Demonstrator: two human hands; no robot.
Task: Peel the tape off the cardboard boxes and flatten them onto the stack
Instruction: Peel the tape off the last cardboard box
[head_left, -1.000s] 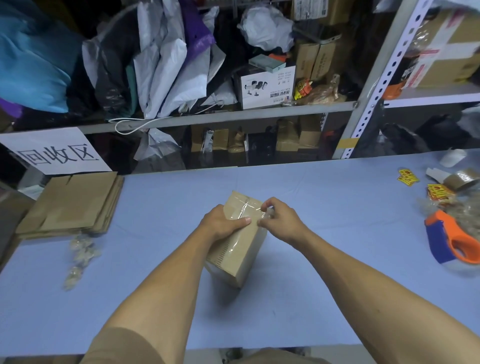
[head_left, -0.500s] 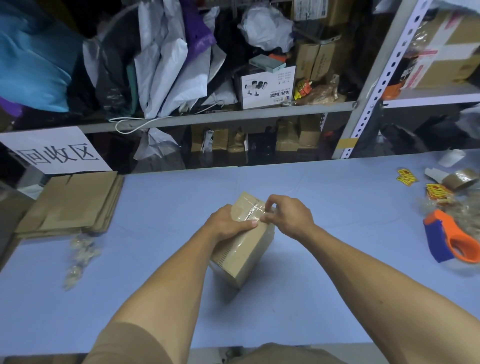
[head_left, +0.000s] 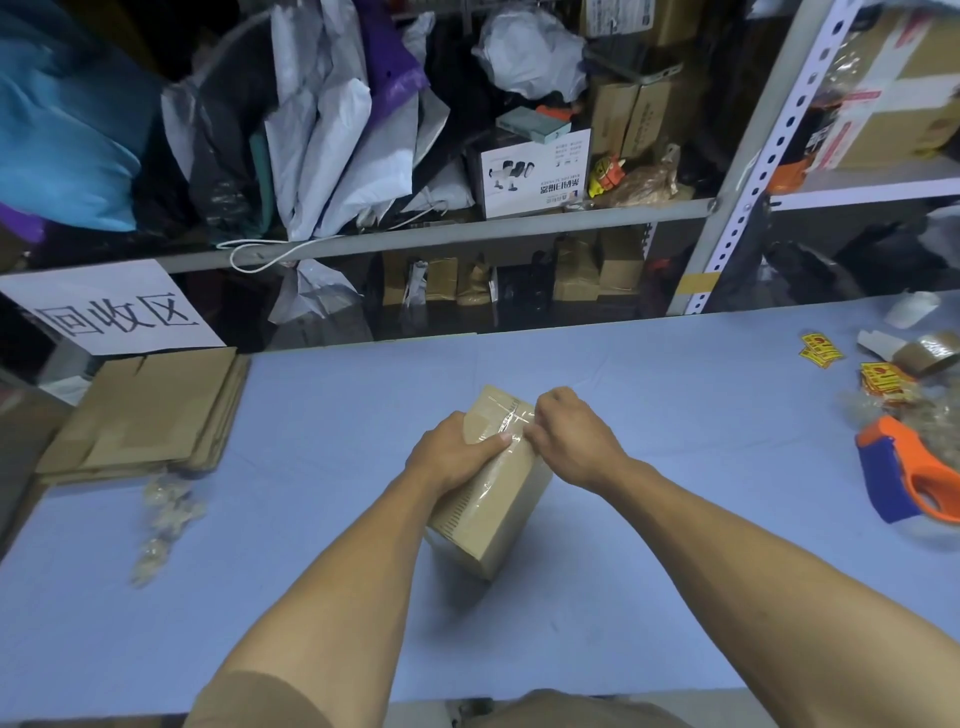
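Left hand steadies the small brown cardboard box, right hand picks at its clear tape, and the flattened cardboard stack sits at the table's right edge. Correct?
Not quite: the head view shows the flattened cardboard stack at the table's left edge. The rest holds: the left hand steadies the small brown cardboard box while the right hand picks at its clear tape.

I'm looking at a parcel packing room: metal shelving (head_left: 748, 156) at twelve o'clock crammed with mailer bags (head_left: 332, 150) and cartons (head_left: 628, 119), tape dispenser (head_left: 904, 478) at three, flattened cardboard (head_left: 150, 410) at ten.

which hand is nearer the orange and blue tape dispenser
Right. The right hand picks at tape on the small brown cardboard box, on the side toward the orange and blue tape dispenser; the left hand is farther.
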